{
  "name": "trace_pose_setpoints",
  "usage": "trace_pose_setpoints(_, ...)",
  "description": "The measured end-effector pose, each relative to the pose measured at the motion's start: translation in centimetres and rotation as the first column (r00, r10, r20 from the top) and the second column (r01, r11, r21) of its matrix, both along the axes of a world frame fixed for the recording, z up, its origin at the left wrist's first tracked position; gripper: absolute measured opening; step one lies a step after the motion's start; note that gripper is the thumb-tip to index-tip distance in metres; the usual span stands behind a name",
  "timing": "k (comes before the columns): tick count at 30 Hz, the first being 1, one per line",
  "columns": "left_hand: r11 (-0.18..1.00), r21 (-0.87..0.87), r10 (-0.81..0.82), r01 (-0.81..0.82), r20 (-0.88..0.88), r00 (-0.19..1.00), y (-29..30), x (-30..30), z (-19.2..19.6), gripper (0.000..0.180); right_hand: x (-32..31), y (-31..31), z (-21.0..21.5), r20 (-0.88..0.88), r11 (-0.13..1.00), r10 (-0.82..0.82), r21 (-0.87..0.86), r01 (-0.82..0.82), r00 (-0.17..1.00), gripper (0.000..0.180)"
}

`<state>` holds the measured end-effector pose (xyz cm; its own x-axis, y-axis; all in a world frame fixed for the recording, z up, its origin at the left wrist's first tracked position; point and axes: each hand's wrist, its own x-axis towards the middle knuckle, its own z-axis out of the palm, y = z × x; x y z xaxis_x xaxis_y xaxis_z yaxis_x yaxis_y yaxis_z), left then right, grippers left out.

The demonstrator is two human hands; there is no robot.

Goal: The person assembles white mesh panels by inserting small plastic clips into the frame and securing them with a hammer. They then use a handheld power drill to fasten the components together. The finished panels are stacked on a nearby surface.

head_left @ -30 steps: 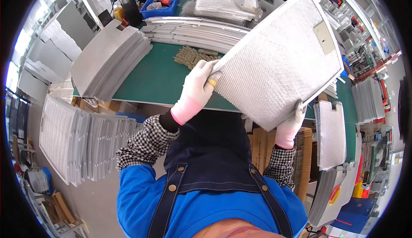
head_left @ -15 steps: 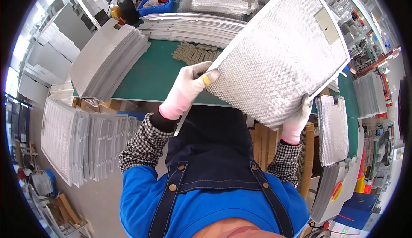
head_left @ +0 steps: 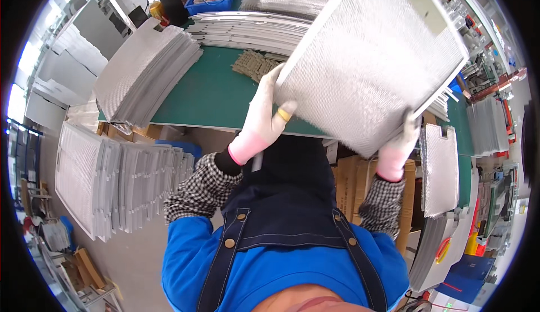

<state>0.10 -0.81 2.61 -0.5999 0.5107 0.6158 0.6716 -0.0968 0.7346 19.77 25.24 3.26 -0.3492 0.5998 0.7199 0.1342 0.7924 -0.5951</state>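
Observation:
A silvery mesh filter panel (head_left: 365, 70) with a white frame is held tilted above the workbench. A beige plate (head_left: 426, 9) sits near its upper right corner. My left hand (head_left: 261, 115), in a white and pink glove with yellow on the thumb, grips the panel's left edge, thumb in front and fingers partly hidden behind. The end of a pale strip (head_left: 257, 162) shows below this hand; its upper part is hidden. On the lower right edge my gloved right hand (head_left: 400, 143) is closed, its fingertips slightly blurred.
Stacked mesh panels (head_left: 149, 73) stand on the green bench (head_left: 191, 95) at left, more panels (head_left: 112, 182) below. Behind lie white frame strips (head_left: 247, 33), small beige pieces (head_left: 254, 64) and a blue bin (head_left: 214, 0). Cardboard (head_left: 354, 182) stands below; another mesh panel (head_left: 440, 171) is at right.
The panel has shifted slightly to the right and up, with both hands on it. My left thumb has moved lower on the panel, and the pale strip shows less.

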Motion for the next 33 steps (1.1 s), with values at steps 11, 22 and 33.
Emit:
trace_pose_setpoints(11,0.429,-0.435,-0.598,0.791,0.52,0.61,-4.2,7.7,-8.5,0.061,-4.8,3.3,7.7,0.487,0.737,0.674,-0.488,-0.466,0.555,0.055)
trace_pose_setpoints(22,0.726,-0.672,-0.3,-0.148,-0.502,0.811,-6.7,-5.6,7.3,0.024,-13.7,-4.7,6.4,0.498,0.32,0.846,-0.758,-0.568,-0.189,0.036)
trace_pose_setpoints(33,0.737,-0.673,-0.276,0.059,-0.22,0.936,-6.8,-4.6,5.1,0.017,-13.7,-7.7,6.6,0.712,0.48,0.695,-0.564,-0.672,-0.101,0.033)
